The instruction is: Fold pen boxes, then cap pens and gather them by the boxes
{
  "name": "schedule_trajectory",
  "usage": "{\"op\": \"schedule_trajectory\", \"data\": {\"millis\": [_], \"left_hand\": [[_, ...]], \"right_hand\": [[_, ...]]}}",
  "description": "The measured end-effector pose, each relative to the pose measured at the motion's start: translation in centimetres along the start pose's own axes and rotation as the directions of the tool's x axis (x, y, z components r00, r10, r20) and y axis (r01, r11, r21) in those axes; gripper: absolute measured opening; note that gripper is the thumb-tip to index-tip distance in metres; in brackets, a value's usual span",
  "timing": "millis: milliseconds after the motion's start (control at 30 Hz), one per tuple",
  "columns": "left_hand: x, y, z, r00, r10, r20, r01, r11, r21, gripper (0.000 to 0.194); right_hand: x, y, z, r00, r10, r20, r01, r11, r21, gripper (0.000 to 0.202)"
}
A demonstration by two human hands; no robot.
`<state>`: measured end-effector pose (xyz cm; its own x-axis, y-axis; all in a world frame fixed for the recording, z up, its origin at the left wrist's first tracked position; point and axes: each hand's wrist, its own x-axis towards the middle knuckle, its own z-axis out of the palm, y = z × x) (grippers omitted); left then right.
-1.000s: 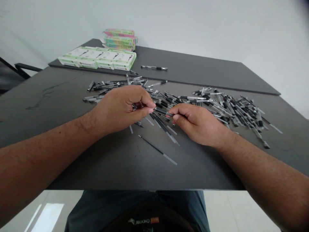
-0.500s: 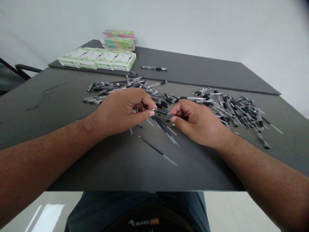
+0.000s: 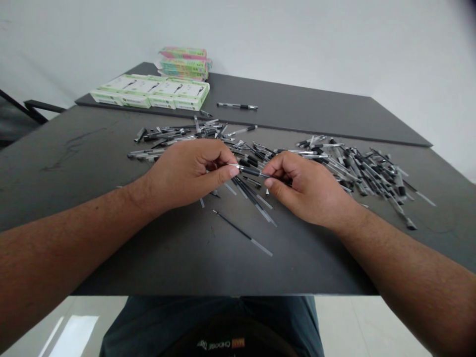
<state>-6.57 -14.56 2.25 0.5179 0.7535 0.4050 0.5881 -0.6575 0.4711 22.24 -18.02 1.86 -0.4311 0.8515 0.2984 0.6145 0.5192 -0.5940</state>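
Observation:
Between my two hands a pen with a black grip (image 3: 251, 171) is held nearly level above the table. My left hand (image 3: 197, 171) pinches its left end between thumb and fingers. At its right end my right hand (image 3: 301, 186) is closed on a thin dark piece, apparently a refill, that meets the pen; the fingers partly hide it. Below the hands several refills (image 3: 256, 201) lie fanned out, and a single refill (image 3: 241, 232) rests nearer the front edge. Loose pen parts (image 3: 247, 159) are scattered just behind the fingers.
A pile of clear and black pen parts (image 3: 372, 171) spreads at the right, another (image 3: 174, 134) behind my left hand. On the raised back board (image 3: 297, 101) stand white-green boxes (image 3: 159, 91), stacked colourful boxes (image 3: 184, 64) and one pen (image 3: 237, 106). A chair (image 3: 44, 105) is at the left.
More of the pen's black grip shows between my hands, and it has tilted slightly. My left hand has shifted a little down. The table items look the same.

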Motion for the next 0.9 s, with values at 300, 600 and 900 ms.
{"op": "schedule_trajectory", "data": {"millis": [300,600,900], "left_hand": [[0.02,0.05,-0.24,0.995,0.094,0.037,-0.096,0.995,0.036,0.024],[0.07,0.39,-0.34,0.996,0.054,0.066,-0.059,0.994,0.089,0.027],[-0.13,0.24,-0.20,0.993,0.110,0.034,-0.111,0.992,0.059,0.026]], "right_hand": [[0.08,-0.03,-0.30,0.997,-0.060,0.057,0.063,0.997,-0.052,0.015],[0.00,0.04,-0.15,0.998,-0.058,0.037,0.060,0.997,-0.051,0.014],[-0.12,-0.36,-0.19,1.000,-0.020,0.004,0.020,0.999,-0.043,0.009]]}}
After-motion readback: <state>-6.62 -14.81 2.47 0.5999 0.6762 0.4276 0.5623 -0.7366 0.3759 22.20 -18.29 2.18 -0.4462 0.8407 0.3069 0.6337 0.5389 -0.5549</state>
